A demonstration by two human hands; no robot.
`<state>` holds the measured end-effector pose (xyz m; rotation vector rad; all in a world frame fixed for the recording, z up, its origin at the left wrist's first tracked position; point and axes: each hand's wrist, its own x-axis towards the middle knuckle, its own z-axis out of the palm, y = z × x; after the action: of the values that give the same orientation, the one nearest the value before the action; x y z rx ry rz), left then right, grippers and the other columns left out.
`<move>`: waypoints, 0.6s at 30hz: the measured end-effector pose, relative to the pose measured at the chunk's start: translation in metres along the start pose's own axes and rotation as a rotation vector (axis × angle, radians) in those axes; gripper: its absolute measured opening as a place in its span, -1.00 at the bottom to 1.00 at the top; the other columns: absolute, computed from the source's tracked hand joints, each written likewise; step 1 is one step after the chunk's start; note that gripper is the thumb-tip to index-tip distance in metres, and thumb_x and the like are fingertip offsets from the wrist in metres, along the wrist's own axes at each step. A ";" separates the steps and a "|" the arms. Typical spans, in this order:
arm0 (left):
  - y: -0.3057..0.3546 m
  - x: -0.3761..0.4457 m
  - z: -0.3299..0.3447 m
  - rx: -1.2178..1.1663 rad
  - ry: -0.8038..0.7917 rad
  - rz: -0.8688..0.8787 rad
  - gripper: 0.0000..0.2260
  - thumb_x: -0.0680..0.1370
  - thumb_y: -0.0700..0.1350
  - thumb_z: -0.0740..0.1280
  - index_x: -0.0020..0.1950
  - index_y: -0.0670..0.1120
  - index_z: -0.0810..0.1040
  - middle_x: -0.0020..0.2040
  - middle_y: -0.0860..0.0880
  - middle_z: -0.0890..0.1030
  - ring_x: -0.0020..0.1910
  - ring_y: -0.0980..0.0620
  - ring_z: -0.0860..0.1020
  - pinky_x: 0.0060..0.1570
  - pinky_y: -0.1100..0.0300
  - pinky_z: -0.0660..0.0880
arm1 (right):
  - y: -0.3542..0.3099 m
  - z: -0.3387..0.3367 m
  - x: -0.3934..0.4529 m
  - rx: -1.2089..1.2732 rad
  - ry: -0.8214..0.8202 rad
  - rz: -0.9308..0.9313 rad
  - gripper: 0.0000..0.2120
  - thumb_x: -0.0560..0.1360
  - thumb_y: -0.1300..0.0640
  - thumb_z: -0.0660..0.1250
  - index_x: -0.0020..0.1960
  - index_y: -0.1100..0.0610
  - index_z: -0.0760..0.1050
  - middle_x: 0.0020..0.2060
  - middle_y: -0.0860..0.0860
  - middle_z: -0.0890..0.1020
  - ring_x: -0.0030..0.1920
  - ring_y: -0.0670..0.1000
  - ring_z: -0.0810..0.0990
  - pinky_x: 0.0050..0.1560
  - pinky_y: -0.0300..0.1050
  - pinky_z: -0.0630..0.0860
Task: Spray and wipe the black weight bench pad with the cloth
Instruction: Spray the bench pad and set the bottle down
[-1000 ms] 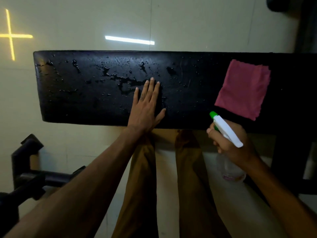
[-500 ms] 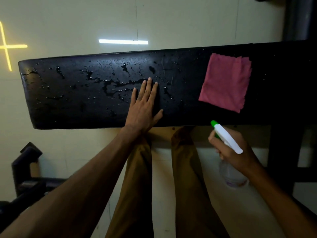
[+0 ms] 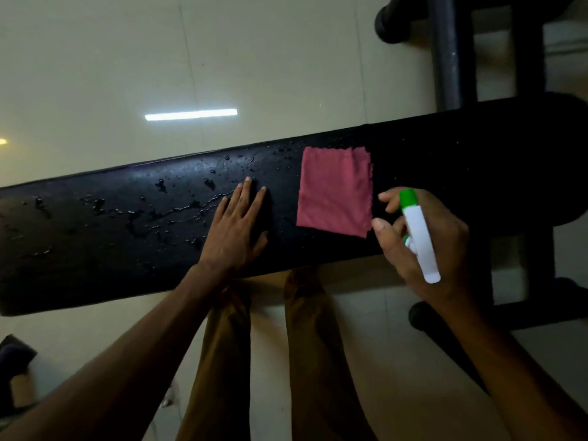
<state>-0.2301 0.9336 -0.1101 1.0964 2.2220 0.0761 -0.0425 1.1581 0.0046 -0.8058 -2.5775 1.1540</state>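
Spraying looks done or nearly done on the left half of the black weight bench pad (image 3: pixel 95 249): droplets and streaks of liquid glisten from the left end up to the middle, while the stretch to the right of the cloth shows only faint specks, as far as the dim light lets me tell. So the step in hand, by my reading, sits between spray and wipe. The pink cloth (image 3: pixel 335 190) lies flat and untouched on the pad, right of centre, reaching from close to the far edge toward the near edge.

Left hand (image 3: pixel 235 230) lies flat on the pad at about its middle, fingers straight and together, palm down, gripping nothing, right at the edge of the wet patch. Right hand (image 3: pixel 420 246) is wrapped round the spray bottle (image 3: pixel 420 240), white head and green nozzle pointing away over the pad, index finger and thumb loose just beside the cloth's right edge.

Next move, I'd say: either another squirt toward the drier right portion, or the bottle gets set aside and a hand takes the cloth to drag it through that pooled liquid. Watch the runs near the near edge; they could drip onto the tiled floor (image 3: pixel 95 74).
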 end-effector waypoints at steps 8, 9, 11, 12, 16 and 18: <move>0.017 0.009 0.002 -0.002 -0.018 -0.075 -0.24 0.62 0.08 0.27 0.65 -0.01 -0.13 0.64 -0.13 -0.21 0.62 -0.11 -0.20 0.55 0.00 -0.22 | 0.064 -0.016 0.037 0.007 0.353 0.091 -0.42 0.49 -0.10 0.48 0.31 0.26 0.43 0.16 -0.13 0.56 -0.08 0.06 0.63 -0.03 -0.24 0.57; 0.018 0.009 0.002 0.003 -0.019 -0.081 -0.24 0.62 0.09 0.26 0.65 -0.02 -0.14 0.64 -0.14 -0.21 0.62 -0.12 -0.20 0.56 -0.01 -0.22 | 0.071 -0.017 0.041 0.025 0.397 0.094 -0.43 0.49 -0.11 0.48 0.31 0.24 0.42 0.17 -0.27 0.52 -0.05 0.04 0.64 -0.01 -0.27 0.56; 0.020 0.010 0.003 0.011 -0.015 -0.089 -0.24 0.62 0.10 0.26 0.65 -0.03 -0.14 0.63 -0.14 -0.22 0.62 -0.13 -0.22 0.56 -0.02 -0.22 | 0.080 -0.021 0.046 0.014 0.450 0.094 -0.44 0.49 -0.12 0.49 0.28 0.22 0.43 0.12 -0.39 0.50 -0.02 -0.02 0.65 0.01 -0.27 0.57; 0.022 0.010 0.003 0.012 -0.014 -0.093 -0.24 0.62 0.09 0.26 0.65 -0.04 -0.14 0.63 -0.15 -0.21 0.62 -0.13 -0.22 0.56 -0.03 -0.22 | 0.084 -0.022 0.046 0.000 0.462 0.098 -0.45 0.48 -0.13 0.50 0.26 0.22 0.45 0.08 -0.37 0.52 -0.02 -0.05 0.65 0.00 -0.25 0.58; 0.025 0.008 0.003 -0.007 0.001 -0.104 -0.24 0.60 0.04 0.30 0.65 -0.05 -0.08 0.64 -0.17 -0.18 0.62 -0.15 -0.19 0.59 -0.08 -0.17 | 0.091 -0.023 0.038 -0.028 0.449 0.094 -0.42 0.48 -0.16 0.49 0.26 0.24 0.45 0.10 -0.07 0.59 -0.03 -0.05 0.66 0.00 -0.25 0.58; 0.028 0.009 0.001 -0.010 0.032 -0.084 -0.29 0.60 0.02 0.32 0.64 -0.04 0.02 0.64 -0.18 -0.09 0.62 -0.18 -0.09 0.59 -0.12 -0.11 | 0.090 -0.023 0.033 -0.014 0.421 0.125 -0.32 0.47 -0.19 0.49 0.31 0.31 0.41 0.17 0.07 0.61 0.02 0.00 0.66 0.06 -0.16 0.61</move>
<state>-0.2142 0.9580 -0.1066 1.0018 2.2913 0.0687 -0.0256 1.2396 -0.0477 -1.0930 -2.2162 0.8821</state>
